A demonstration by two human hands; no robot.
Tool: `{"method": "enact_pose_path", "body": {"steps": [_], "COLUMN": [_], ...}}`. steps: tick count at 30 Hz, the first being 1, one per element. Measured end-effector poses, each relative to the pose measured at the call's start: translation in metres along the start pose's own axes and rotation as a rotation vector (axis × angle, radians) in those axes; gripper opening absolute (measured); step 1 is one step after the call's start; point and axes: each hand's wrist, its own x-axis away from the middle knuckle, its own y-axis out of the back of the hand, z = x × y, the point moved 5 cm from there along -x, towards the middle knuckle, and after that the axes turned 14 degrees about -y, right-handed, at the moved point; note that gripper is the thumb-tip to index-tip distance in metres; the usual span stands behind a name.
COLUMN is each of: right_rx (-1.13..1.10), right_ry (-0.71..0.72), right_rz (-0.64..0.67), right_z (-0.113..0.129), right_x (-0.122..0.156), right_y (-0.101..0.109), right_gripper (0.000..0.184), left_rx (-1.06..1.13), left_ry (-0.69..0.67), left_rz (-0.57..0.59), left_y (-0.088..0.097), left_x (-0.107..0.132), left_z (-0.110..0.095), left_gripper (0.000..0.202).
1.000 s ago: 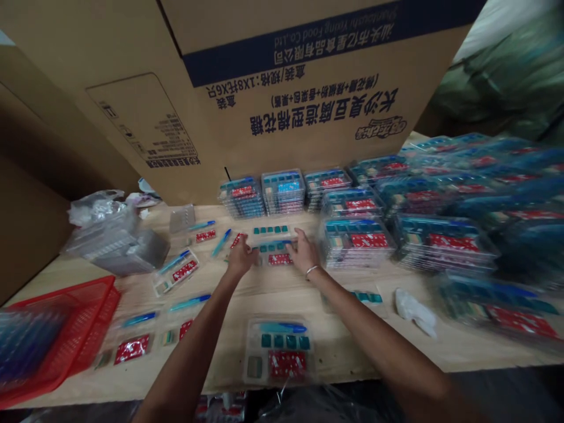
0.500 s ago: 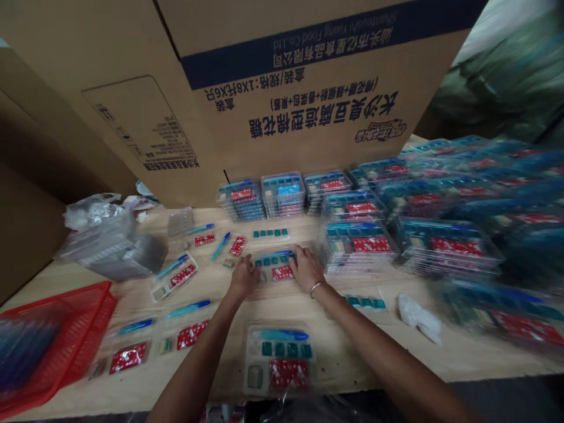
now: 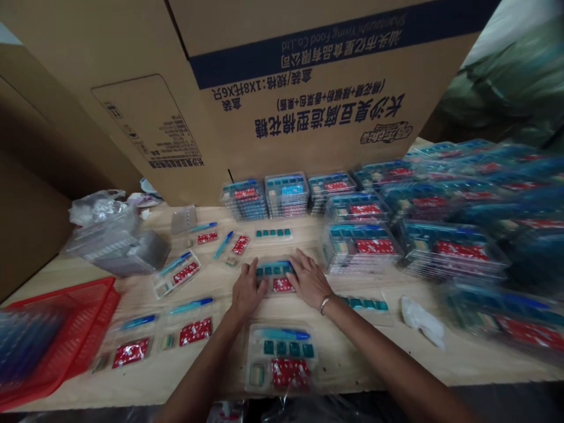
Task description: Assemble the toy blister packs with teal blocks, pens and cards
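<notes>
Between two hands [image 3: 249, 289] [image 3: 311, 282] lies one filled tray [image 3: 277, 294].

- Cardboard carton [image 3: 291, 150], lettering upside down to me: "长沙臭豆腐造型棉花糖" — and "盒装/规格:1X8托X6只".
- Its dark blue band [image 3: 247, 66]: "Shantoushi Yixing Food Co.,Ltd" — plus "汕头市亿星食品有限公司".
- Its outlined panel [image 3: 132, 108]: mostly too small for me to read.

A pale wood-grained worktop [image 3: 343, 367] spans the space in dull, soft light. Behind it rises a large cardboard box [image 3: 238, 150], its print upside down; shadowed brown cardboard [image 3: 26, 205] closes the left side. Greenish, crumpled sheeting [image 3: 506, 97] sits blurred at upper right.
</notes>
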Motion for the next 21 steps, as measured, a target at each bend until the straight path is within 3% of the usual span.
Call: {"method": "enact_pose_path", "body": {"steps": [10, 14, 21], "right_rx": [-0.009, 0.061, 0.132], "right_ry": [0.123, 0.087, 0.197], "right_rz": [0.057, 0.12, 0.189], "right_z": [0.016, 0.016, 0.021], "right_x": [-0.009, -0.007, 0.0], "right_y": [-0.009, -0.011, -0.019], "right_gripper": [0.049, 0.052, 0.065], "left_rx": [-0.025, -0.036, 0.106], "left_ry": [0.015, 0.023, 0.028], "left_rz": [0.055, 0.08, 0.007], "left_y": [0.0, -0.002, -0.006], "left_x": [-0.001, 0.0, -0.003], "left_z": [-0.008, -0.01, 0.003], "left_gripper": [0.058, 0.059, 0.061]}}
